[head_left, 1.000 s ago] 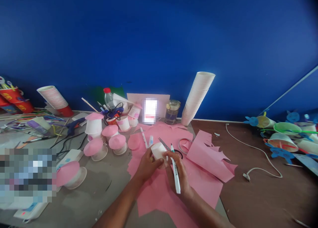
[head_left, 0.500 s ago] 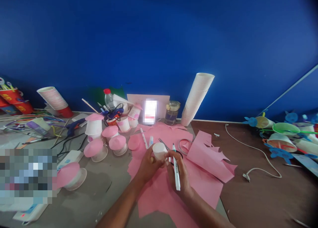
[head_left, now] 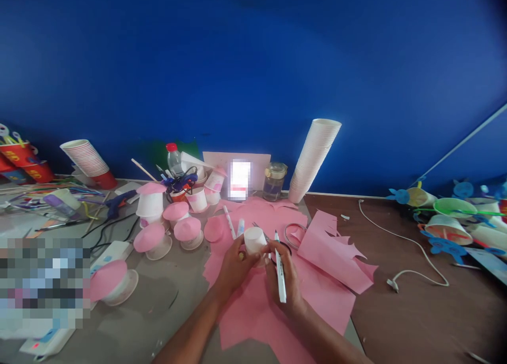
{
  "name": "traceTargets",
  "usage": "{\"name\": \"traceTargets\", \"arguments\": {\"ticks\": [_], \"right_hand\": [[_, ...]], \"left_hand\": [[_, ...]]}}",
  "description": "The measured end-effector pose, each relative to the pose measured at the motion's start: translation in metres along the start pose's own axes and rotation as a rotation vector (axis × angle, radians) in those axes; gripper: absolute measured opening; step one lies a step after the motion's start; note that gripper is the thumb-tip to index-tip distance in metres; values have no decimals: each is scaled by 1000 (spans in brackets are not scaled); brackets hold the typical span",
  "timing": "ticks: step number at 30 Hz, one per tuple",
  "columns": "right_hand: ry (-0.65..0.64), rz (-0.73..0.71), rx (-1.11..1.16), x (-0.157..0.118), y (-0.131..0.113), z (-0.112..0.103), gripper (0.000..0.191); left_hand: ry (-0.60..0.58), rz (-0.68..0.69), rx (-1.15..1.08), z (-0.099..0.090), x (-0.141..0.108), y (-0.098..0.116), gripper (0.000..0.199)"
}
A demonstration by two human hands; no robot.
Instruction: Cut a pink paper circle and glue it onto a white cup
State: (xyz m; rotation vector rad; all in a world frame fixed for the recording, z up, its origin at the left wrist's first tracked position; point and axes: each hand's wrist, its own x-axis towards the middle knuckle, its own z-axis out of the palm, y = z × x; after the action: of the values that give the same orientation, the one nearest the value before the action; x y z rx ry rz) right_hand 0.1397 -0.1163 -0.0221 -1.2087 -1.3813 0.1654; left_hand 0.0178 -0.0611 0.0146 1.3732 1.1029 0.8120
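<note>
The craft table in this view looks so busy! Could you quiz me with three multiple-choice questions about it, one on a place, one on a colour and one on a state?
1. Where is the tall stack of white paper cups?
A. Tilted in front of the blue wall
B. Inside a red cup
C. Held in a hand

2. What colour is the cut paper sheet under the hands?
A. Green
B. Yellow
C. Pink

3. What state is the marker pen beside the white paper cup in?
A. Standing in a glass jar
B. Held in the right hand
C. Lying on the floor

Answers:
1. A, the stack leans at an angle before the wall.
2. C, the sheet is plainly pink.
3. B, the right hand's fingers wrap around its barrel.
</note>
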Motion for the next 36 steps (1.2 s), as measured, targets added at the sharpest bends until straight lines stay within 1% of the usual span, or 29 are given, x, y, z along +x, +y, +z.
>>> {"name": "traceTargets", "arguments": {"ticks": [3,7,11,13,17,18,24,30,36], "right_hand": [[9,-12,5,1,2,-3,32],[-34,-132,8,6,0,-12,35],[-68,-189,40,8,-2,-17,40],[-63,-188,42,5,0,-16,41],[-35,-71,63,-3,6,-10,37],[-33,-61,59,-4,6,-9,36],[-21,-193,-7,3,-2,-10,36],[-11,-213,-17,8,-9,-10,29],[-19,-237,4,8,-9,-9,27]], "left_hand": [[-1,4,36,-1,1,-1,43],[-21,2,54,-1,1,-2,41],[-39,15,81,-2,1,-2,36],[-45,20,88,-3,1,-3,35],[-59,32,96,-3,3,-5,30],[-63,34,93,-2,3,-6,29],[-83,44,99,-3,3,-7,32],[-91,50,120,-2,1,-3,32],[-91,42,116,-2,1,-5,29]]}}
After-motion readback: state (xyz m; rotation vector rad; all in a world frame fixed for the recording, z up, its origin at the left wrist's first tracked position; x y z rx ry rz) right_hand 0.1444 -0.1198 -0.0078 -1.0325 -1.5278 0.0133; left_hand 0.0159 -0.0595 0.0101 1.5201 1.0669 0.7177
